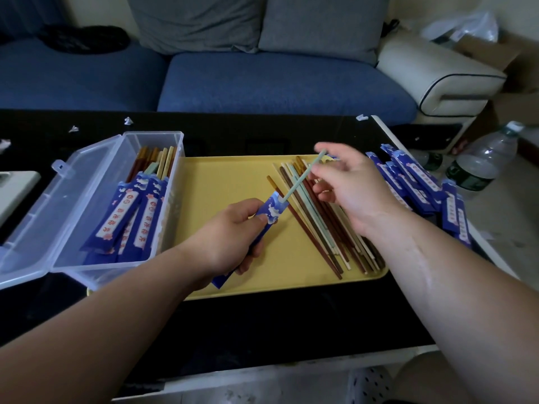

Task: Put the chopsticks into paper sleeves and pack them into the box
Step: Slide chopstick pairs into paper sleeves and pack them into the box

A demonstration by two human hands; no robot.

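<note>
— How is the flat blue paper sleeve (pixel 269 212) held?
— Gripped by the left hand (pixel 230 237) over the smooth yellow tray (pixel 227 182).
— And the slim pale-green chopstick (pixel 300 177)?
— Tip set in the sleeve's mouth, top pinched by the right hand (pixel 350 185).

Beyond the black counter (pixel 262 330) I see a blue sofa (pixel 277 83) with grey cushions (pixel 320 24); a clear water bottle (pixel 481 164) stands off to the right.

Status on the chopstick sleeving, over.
Left hand grips blue sleeve. Right hand pinches green chopstick, tip in sleeve mouth. Box lid open, unobstructed.
</note>
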